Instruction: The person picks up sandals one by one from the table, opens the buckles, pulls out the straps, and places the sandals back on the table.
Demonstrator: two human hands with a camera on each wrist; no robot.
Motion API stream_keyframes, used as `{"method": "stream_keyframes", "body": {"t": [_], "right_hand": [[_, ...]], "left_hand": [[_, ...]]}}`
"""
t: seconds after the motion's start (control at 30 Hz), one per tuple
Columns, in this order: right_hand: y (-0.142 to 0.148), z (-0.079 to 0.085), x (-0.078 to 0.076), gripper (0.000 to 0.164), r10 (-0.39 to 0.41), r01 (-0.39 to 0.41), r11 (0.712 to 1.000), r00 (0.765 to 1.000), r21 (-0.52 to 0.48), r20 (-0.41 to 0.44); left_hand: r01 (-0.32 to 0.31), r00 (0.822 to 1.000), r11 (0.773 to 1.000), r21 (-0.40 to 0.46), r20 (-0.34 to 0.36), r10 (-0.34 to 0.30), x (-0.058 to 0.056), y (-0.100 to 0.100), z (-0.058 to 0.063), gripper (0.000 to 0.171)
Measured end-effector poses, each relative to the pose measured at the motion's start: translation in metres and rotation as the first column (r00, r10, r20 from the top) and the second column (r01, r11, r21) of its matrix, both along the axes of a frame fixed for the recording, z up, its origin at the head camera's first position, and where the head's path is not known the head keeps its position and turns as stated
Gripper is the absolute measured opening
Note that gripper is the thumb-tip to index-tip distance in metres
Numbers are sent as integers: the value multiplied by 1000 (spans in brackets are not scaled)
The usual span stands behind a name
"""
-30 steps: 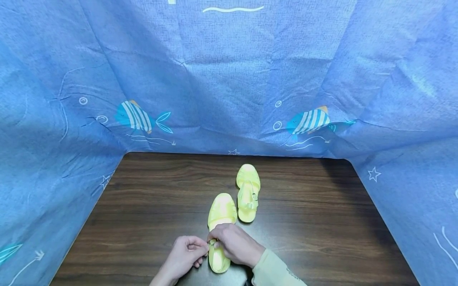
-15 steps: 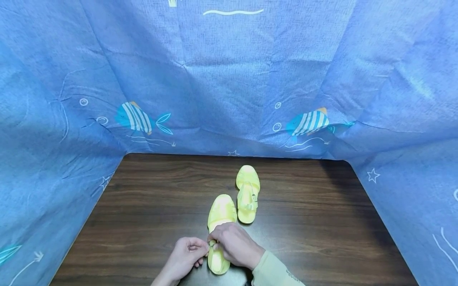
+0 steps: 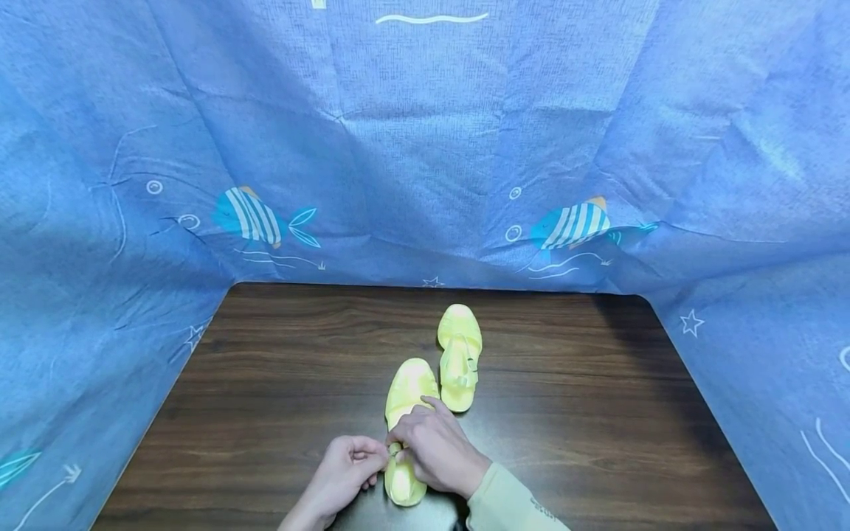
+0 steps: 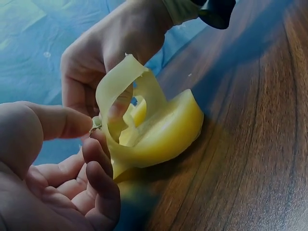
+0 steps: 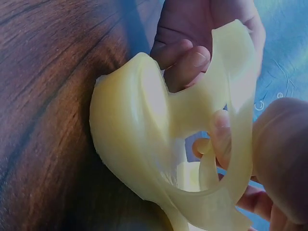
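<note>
A yellow jelly sandal (image 3: 412, 383) lies on the table with its toe pointing away, both hands at its ankle strap (image 4: 113, 86). In the left wrist view, my left hand (image 4: 48, 154) pinches a small buckle piece (image 4: 96, 123) at the strap's side between thumb and forefinger. My right hand (image 3: 438, 450) reaches over the sandal from the right and grips the strap near that buckle, a fingertip showing through the loop. In the right wrist view, the heel (image 5: 125, 125) rests on the table and the strap stands up in a loop. Exactly how the strap end sits in the buckle is hidden.
A second yellow sandal (image 3: 459, 332) lies farther back and slightly right, its strap looped over the sole. The dark wood table (image 3: 598, 413) extends to both sides. Blue fish-print cloth (image 3: 425, 147) hangs behind and around it.
One finger of my right hand has lifted and straightened forward over the sandal. My left hand keeps its pinch at the buckle, and both sandals stay in place.
</note>
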State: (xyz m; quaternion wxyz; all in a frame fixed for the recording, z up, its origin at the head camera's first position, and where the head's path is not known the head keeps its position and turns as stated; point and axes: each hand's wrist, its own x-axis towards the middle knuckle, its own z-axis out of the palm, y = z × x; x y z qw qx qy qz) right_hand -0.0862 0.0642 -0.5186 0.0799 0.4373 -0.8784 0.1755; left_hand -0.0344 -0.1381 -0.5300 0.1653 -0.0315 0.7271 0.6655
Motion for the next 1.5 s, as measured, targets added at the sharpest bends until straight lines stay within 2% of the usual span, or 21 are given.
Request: {"method": "stream_keyframes", "body": {"t": [0.27, 0.47, 0.5, 0.57, 0.63, 0.67, 0.7, 0.73, 0.77, 0.8, 0.87, 0.9, 0.93, 0.97, 1.03, 1.1, 1.17, 1.23, 1.33, 1.5], "right_hand": [[0, 0, -1, 22, 12, -12, 1000, 1000, -26, 6], [2, -1, -3, 21, 63, -60, 996, 997, -67, 50], [2, -1, -3, 21, 73, -68, 995, 996, -75, 59], [3, -2, -3, 20, 81, -76, 994, 994, -83, 68], [3, -3, -4, 20, 81, -75, 993, 994, -89, 70], [3, -3, -4, 20, 79, -73, 993, 995, -92, 68], [3, -4, -4, 20, 77, -70, 993, 995, -94, 67], [3, -4, -4, 20, 74, -68, 993, 995, -95, 65], [3, -4, -5, 20, 73, -67, 993, 995, -97, 61], [3, -5, -5, 20, 71, -65, 993, 996, -97, 59], [3, -5, -5, 20, 68, -62, 993, 996, -100, 59], [3, -5, -5, 20, 65, -59, 993, 996, -102, 58], [3, -6, -5, 19, 63, -57, 993, 996, -103, 56], [3, -6, -5, 19, 60, -54, 993, 997, -105, 56], [3, -7, -5, 19, 55, -48, 993, 997, -107, 58], [3, -7, -5, 18, 50, -43, 993, 997, -107, 58], [3, -7, -5, 19, 45, -38, 994, 997, -105, 63], [3, -7, -5, 19, 38, -31, 994, 997, -104, 72], [4, -7, -4, 19, 29, -20, 994, 996, -104, 87], [4, -6, -4, 20, 22, -12, 995, 995, -95, 95]], "left_hand": [[-4, 1000, 1000, 3, 23, 4, -1, 1, 1, 20], [14, 999, 1000, 21, 37, -15, 0, 0, 0, 24], [11, 1000, 1000, 12, 25, -11, 1, 0, 0, 24], [2, 999, 998, -59, -41, -4, 1, 1, 0, 19], [-26, 988, 986, -162, -153, 0, 2, 2, 0, 10], [-51, 974, 974, -219, -227, 0, 2, 3, -1, 5], [-86, 951, 959, -271, -308, -2, 3, 4, -1, 6], [-125, 920, 941, -315, -392, -9, 3, 4, -2, 11], [-166, 877, 926, -340, -481, -19, 3, 5, -4, 15], [-201, 825, 917, -343, -564, -30, 3, 5, -5, 19], [-255, 707, 907, -335, -704, -61, 2, 5, -7, 24], [-274, 655, 900, -338, -751, -82, 1, 5, -8, 24], [-289, 610, 891, -349, -785, -109, 1, 5, -8, 22], [-308, 575, 877, -369, -806, -137, 1, 5, -7, 21], [-340, 544, 838, -427, -816, -195, 1, 6, -4, 17], [-371, 540, 783, -499, -802, -256, 2, 7, 1, 15], [-388, 537, 738, -552, -786, -306, 3, 7, 5, 16], [-385, 540, 715, -584, -771, -339, 2, 7, 8, 19], [-348, 563, 712, -610, -743, -362, 0, 6, 11, 28], [-278, 621, 732, -622, -698, -358, -5, 3, 10, 32]]}}
